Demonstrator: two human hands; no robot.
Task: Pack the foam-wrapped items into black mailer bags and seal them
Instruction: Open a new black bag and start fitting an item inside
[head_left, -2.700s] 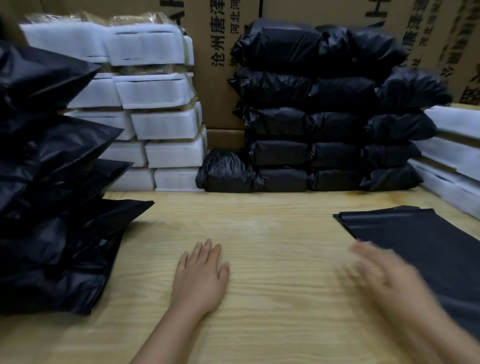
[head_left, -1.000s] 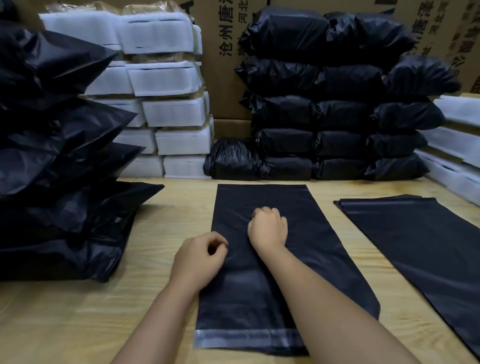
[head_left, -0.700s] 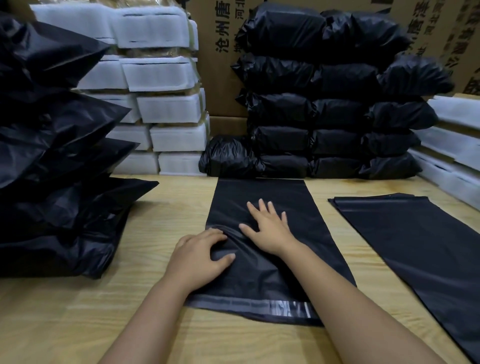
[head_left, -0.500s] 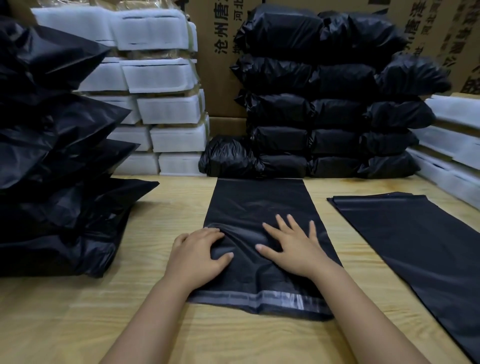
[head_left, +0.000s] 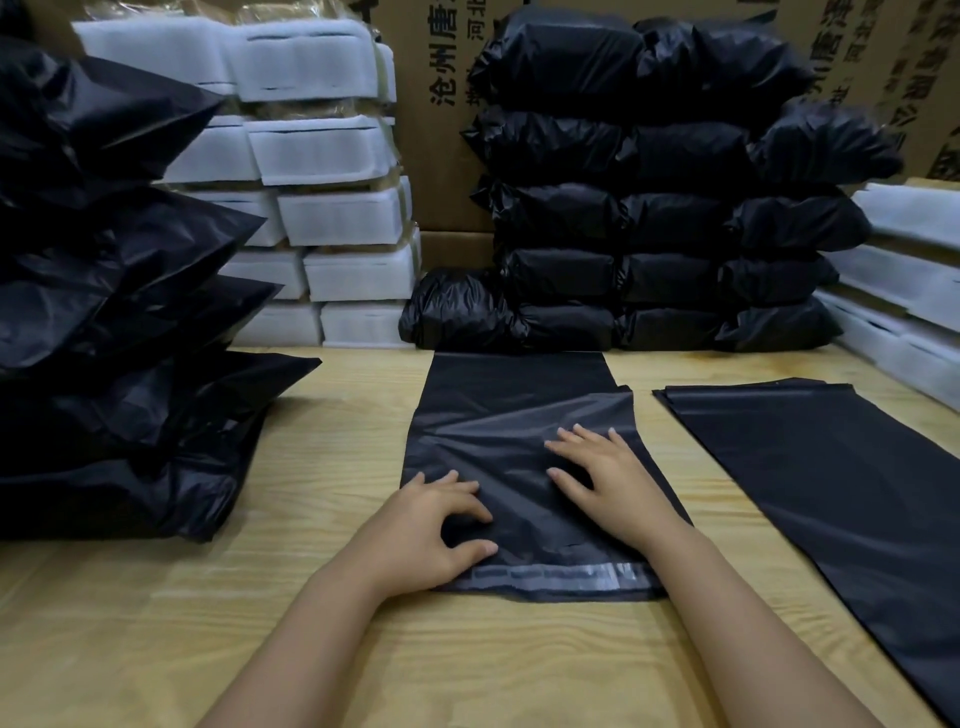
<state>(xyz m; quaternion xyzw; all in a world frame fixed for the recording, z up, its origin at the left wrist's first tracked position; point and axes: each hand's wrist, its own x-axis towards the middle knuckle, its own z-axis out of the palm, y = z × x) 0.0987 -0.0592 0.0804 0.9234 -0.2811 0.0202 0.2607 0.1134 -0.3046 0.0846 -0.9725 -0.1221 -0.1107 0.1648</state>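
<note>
One flat black mailer bag (head_left: 519, 415) lies lengthwise in the middle of the wooden table (head_left: 337, 457), its grey adhesive strip (head_left: 561, 574) at the end nearest me. My left hand (head_left: 431, 525) rests on the bag's near left corner, bent fingertips and thumb pressing the film. My right hand (head_left: 602, 478) lies flat on the bag with fingers spread. The film is creased between the hands. White foam-wrapped items (head_left: 332, 218) are stacked at the back left, and more foam-wrapped items (head_left: 904, 291) at the right edge.
Packed black bags (head_left: 649, 208) are stacked at the back centre against cardboard boxes (head_left: 436, 156). A tall heap of filled black bags (head_left: 104, 312) stands on the left. A pile of flat unused mailers (head_left: 831, 493) lies on the right.
A mailer came from the right pile to the table's middle. My right hand opened from a fist and slid toward me across it; the bag's upper part skewed right.
</note>
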